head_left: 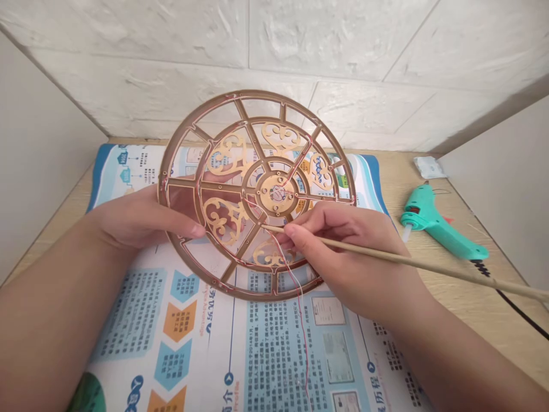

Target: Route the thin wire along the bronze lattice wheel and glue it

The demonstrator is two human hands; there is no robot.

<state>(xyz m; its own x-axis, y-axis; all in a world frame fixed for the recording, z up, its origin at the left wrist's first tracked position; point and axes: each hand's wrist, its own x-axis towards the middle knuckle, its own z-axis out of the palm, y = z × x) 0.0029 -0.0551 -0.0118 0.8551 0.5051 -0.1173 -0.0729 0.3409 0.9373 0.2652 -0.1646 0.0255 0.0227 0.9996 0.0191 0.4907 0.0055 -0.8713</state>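
Note:
A round bronze-coloured openwork frame (274, 274) with spokes, rings and gold scroll ornaments is held up, tilted, above a printed mat. My left hand (150, 214) grips its left rim, thumb in front and fingers behind, partly seen through the openings. Between the thumb and fingers of my right hand (338, 246) is a thin wooden stick (377, 256). Its tip touches or nearly touches a lower spoke near the hub. Thin red and white wires (301, 303) run along the frame and hang down from near the stick's tip over the mat.
The printed mat (171, 343) lies on a light wooden table (450, 286). To the right are a teal glue gun (446, 226) with a black cord and a small white packet (429, 167). A white brick-patterned wall (274, 46) stands behind, with pale panels at both sides.

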